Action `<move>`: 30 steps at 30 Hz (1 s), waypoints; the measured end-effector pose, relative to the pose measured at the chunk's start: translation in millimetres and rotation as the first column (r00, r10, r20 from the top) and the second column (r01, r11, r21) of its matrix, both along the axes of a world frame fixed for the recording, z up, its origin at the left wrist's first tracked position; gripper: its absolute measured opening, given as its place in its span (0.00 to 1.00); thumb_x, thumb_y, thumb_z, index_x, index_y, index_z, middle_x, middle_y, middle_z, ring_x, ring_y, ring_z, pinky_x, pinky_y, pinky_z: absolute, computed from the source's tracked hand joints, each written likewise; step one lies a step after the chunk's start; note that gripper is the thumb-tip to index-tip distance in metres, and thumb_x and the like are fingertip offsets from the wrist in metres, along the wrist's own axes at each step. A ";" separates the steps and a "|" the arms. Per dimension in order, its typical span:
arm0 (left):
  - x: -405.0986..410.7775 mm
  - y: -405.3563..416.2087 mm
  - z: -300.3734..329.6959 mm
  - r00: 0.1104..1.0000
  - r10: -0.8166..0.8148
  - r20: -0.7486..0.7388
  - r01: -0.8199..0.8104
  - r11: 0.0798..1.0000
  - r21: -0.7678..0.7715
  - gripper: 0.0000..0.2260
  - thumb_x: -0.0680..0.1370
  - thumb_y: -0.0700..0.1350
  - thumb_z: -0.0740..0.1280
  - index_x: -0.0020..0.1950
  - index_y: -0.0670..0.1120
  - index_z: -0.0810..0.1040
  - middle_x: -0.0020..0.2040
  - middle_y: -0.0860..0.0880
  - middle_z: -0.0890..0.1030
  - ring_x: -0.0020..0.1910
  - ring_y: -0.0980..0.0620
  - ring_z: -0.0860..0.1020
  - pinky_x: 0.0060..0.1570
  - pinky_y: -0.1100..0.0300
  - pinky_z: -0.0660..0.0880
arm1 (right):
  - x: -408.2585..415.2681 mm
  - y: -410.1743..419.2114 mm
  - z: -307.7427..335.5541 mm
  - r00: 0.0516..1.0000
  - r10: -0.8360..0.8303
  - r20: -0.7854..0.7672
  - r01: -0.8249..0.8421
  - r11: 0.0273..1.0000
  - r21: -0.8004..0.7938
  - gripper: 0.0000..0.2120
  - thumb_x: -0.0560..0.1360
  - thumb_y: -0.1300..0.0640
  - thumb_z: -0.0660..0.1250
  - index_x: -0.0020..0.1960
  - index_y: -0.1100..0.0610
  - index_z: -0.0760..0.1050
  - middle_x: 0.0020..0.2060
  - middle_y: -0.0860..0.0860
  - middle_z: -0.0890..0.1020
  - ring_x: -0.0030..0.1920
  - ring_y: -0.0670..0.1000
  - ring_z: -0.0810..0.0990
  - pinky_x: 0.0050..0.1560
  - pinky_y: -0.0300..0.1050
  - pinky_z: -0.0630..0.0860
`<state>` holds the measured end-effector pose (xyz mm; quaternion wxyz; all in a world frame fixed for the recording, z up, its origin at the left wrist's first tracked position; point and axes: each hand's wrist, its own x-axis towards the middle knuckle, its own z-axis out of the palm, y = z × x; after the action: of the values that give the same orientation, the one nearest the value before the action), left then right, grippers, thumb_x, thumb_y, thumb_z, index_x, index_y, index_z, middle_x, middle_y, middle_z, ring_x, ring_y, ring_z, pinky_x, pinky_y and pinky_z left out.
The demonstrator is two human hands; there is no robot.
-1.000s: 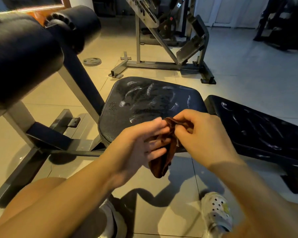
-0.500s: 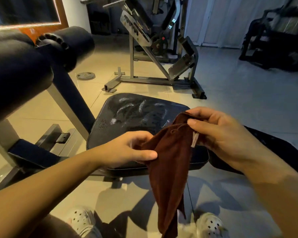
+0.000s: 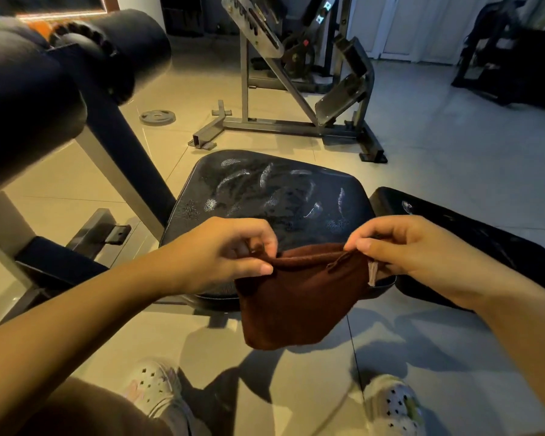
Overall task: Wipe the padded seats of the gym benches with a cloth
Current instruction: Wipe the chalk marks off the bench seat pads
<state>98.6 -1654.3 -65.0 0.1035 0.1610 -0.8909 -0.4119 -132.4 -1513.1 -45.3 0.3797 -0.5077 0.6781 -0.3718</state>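
Observation:
A brown cloth (image 3: pixel 299 297) hangs spread in front of the black padded seat (image 3: pixel 274 193), which shows pale smear marks. My left hand (image 3: pixel 221 253) pinches the cloth's upper left corner. My right hand (image 3: pixel 403 247) pinches its upper right corner, beside a small pale tag. The top edge is stretched between both hands, just above the seat's near edge. A second black pad (image 3: pixel 472 243) of the same bench lies to the right, partly hidden by my right arm.
Two black foam rollers (image 3: pixel 132 45) on a steel post stand at the left. A grey metal machine frame (image 3: pixel 296 121) stands behind the seat, with a weight plate (image 3: pixel 157 116) on the tiled floor. My feet in white clogs (image 3: pixel 390 404) are below.
The cloth went from bunched between both hands to hanging long from the right hand, and is now pulled wide by two corners. My hands have moved apart.

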 end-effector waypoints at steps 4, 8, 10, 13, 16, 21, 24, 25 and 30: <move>6.7 6.7 0.9 0.998 -0.064 0.014 0.063 0.997 0.041 0.10 0.75 0.49 0.63 0.53 0.53 0.80 0.52 0.62 0.79 0.56 0.59 0.77 0.54 0.67 0.74 | 8.2 4.6 -5.2 0.988 0.148 0.050 -0.152 0.985 0.079 0.06 0.67 0.58 0.73 0.44 0.57 0.83 0.38 0.55 0.85 0.38 0.51 0.84 0.40 0.36 0.79; 19.7 8.1 6.5 0.994 -0.101 0.052 0.094 0.986 0.138 0.10 0.75 0.47 0.64 0.54 0.53 0.81 0.52 0.61 0.80 0.54 0.59 0.79 0.52 0.66 0.76 | 10.9 7.7 -7.6 0.979 0.204 0.021 -0.205 0.977 0.057 0.05 0.65 0.61 0.74 0.39 0.53 0.83 0.38 0.56 0.85 0.37 0.51 0.84 0.39 0.37 0.79; 27.2 8.1 6.8 0.984 -0.146 0.107 0.126 0.977 0.175 0.07 0.75 0.47 0.66 0.52 0.52 0.81 0.52 0.54 0.81 0.52 0.53 0.80 0.50 0.58 0.80 | 11.1 9.3 -8.1 0.982 0.188 -0.032 -0.188 0.982 -0.002 0.03 0.66 0.58 0.73 0.38 0.51 0.82 0.38 0.55 0.84 0.38 0.50 0.84 0.39 0.38 0.78; 35.0 10.8 6.0 0.961 -0.177 0.214 0.139 0.974 0.181 0.06 0.74 0.48 0.69 0.49 0.48 0.78 0.49 0.47 0.80 0.49 0.47 0.80 0.48 0.51 0.80 | 12.0 13.0 -6.5 0.977 0.176 -0.118 -0.185 0.980 -0.069 0.04 0.66 0.50 0.70 0.40 0.47 0.81 0.39 0.53 0.84 0.41 0.50 0.84 0.44 0.43 0.79; 39.8 8.6 1.1 0.931 -0.114 0.348 0.143 0.988 -0.059 0.14 0.72 0.56 0.70 0.52 0.50 0.78 0.50 0.54 0.77 0.48 0.56 0.79 0.46 0.57 0.78 | 14.3 17.1 -6.2 0.963 0.184 -0.197 -0.201 0.977 -0.075 0.05 0.69 0.46 0.68 0.43 0.45 0.79 0.39 0.52 0.84 0.42 0.51 0.83 0.49 0.51 0.80; 40.8 9.1 1.1 0.988 -0.103 0.115 0.134 0.941 -0.311 0.17 0.73 0.62 0.66 0.51 0.50 0.78 0.54 0.59 0.75 0.55 0.58 0.76 0.49 0.61 0.77 | 12.7 19.1 -2.5 0.921 0.174 -0.348 -0.204 0.978 -0.051 0.09 0.76 0.59 0.68 0.46 0.44 0.77 0.37 0.51 0.84 0.39 0.49 0.83 0.46 0.49 0.79; 37.3 20.1 5.5 0.982 -0.158 -0.106 0.163 0.986 0.043 0.07 0.72 0.45 0.72 0.42 0.43 0.78 0.53 0.56 0.79 0.55 0.52 0.78 0.48 0.62 0.79 | 12.9 20.9 1.6 0.903 0.169 -0.395 -0.192 0.981 -0.018 0.14 0.77 0.57 0.68 0.55 0.40 0.75 0.38 0.48 0.85 0.39 0.47 0.83 0.45 0.46 0.80; 36.7 23.3 7.2 0.976 -0.176 -0.126 0.188 0.978 0.090 0.06 0.72 0.44 0.73 0.42 0.43 0.78 0.52 0.55 0.79 0.54 0.50 0.79 0.47 0.60 0.79 | 13.6 20.9 1.6 0.893 0.163 -0.420 -0.190 0.982 -0.023 0.13 0.77 0.58 0.68 0.54 0.40 0.77 0.39 0.46 0.85 0.40 0.46 0.83 0.48 0.47 0.80; 41.8 21.7 5.2 0.988 -0.153 -0.016 0.150 0.981 -0.127 0.08 0.73 0.53 0.71 0.45 0.51 0.77 0.45 0.57 0.79 0.45 0.54 0.81 0.40 0.60 0.80 | 15.1 19.3 0.0 0.843 0.114 -0.526 -0.160 0.986 -0.043 0.09 0.77 0.57 0.67 0.44 0.43 0.80 0.37 0.44 0.84 0.39 0.45 0.82 0.47 0.54 0.80</move>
<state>140.3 -1632.6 -59.8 0.0930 0.0807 -0.9232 -0.3640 -117.3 -1493.8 -45.3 0.1851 -0.6524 0.7010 -0.2209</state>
